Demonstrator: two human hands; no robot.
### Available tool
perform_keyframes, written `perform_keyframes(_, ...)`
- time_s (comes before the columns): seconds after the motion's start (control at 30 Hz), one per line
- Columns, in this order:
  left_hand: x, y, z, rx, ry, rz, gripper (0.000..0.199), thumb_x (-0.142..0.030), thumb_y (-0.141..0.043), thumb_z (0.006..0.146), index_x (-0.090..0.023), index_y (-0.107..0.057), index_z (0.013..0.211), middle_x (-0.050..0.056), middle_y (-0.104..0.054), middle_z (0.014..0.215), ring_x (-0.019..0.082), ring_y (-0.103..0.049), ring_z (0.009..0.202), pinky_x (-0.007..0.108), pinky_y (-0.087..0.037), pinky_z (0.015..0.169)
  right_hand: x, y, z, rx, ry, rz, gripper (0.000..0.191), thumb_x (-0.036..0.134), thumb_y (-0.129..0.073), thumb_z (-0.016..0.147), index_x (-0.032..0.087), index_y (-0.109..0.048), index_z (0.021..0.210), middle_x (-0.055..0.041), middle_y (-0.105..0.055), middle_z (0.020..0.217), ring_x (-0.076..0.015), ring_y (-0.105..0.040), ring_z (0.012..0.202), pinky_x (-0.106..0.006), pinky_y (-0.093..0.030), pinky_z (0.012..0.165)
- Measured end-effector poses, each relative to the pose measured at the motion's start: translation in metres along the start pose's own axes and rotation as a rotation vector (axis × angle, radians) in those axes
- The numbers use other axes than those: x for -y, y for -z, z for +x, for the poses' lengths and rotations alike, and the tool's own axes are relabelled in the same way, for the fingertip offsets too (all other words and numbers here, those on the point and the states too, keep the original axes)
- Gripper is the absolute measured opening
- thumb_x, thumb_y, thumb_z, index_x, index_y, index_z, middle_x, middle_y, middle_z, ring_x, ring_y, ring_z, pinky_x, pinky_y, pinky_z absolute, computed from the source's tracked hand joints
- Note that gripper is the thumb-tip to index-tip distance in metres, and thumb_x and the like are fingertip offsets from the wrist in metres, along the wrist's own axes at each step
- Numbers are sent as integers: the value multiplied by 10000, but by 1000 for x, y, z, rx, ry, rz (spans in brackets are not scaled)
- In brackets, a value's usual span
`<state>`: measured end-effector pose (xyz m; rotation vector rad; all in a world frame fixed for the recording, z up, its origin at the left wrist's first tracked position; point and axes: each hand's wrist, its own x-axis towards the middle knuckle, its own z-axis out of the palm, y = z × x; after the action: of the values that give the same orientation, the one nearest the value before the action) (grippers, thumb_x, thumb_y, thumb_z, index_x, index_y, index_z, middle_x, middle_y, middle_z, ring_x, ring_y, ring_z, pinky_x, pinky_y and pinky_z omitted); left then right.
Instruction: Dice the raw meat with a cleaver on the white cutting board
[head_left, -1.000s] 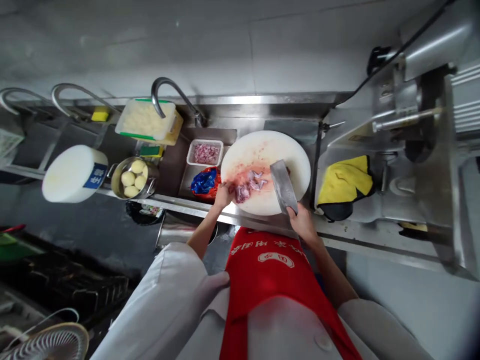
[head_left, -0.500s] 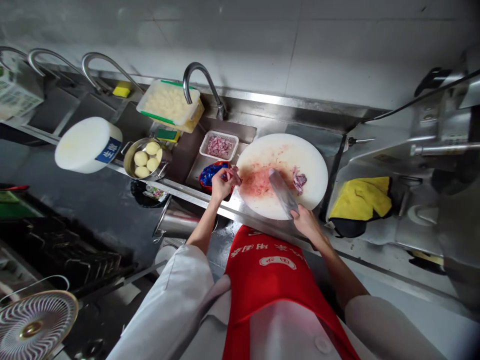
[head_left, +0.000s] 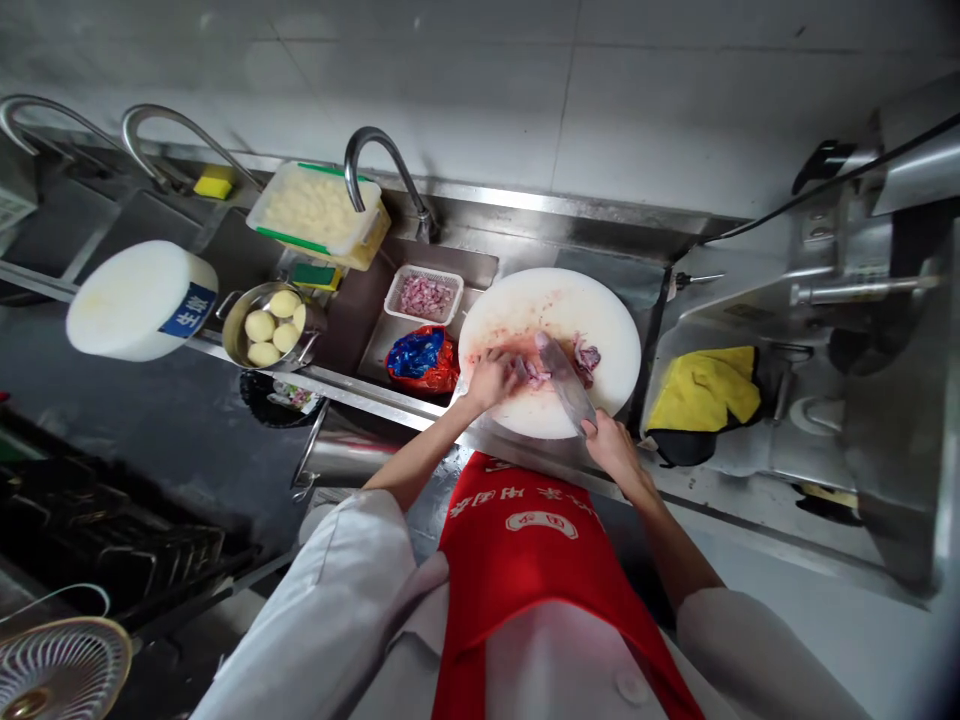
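Head view: left hand [head_left: 493, 379] pinches meat [head_left: 535, 375]; right hand [head_left: 611, 443] grips cleaver [head_left: 568, 386]. Basket [head_left: 425, 318] holds chopped bits [head_left: 424, 295]; another clump [head_left: 587, 356] seems uncut

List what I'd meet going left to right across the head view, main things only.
Round white block with a blue label → metal pot → white basket → left hand → cleaver → yellow cloth.

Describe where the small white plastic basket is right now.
In the head view, the small white plastic basket sits in the sink, just left of the round cutting board, behind the red-and-blue plastic bag.
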<state>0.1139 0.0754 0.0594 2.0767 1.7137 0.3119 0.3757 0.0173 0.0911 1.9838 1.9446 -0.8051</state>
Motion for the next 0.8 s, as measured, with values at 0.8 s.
perform_keyframes(0.8, 47, -61, -80, -223, -134, -4, 389, -228, -592, 913, -214, -641, 1299, 130, -607, 1193, 285, -530, 1107, 455, -441, 934, 104, 9, 19, 69, 57, -47, 337, 217, -356, 1025, 104, -456, 1326, -191, -710, 1108, -264, -696, 1026, -312, -464, 814)
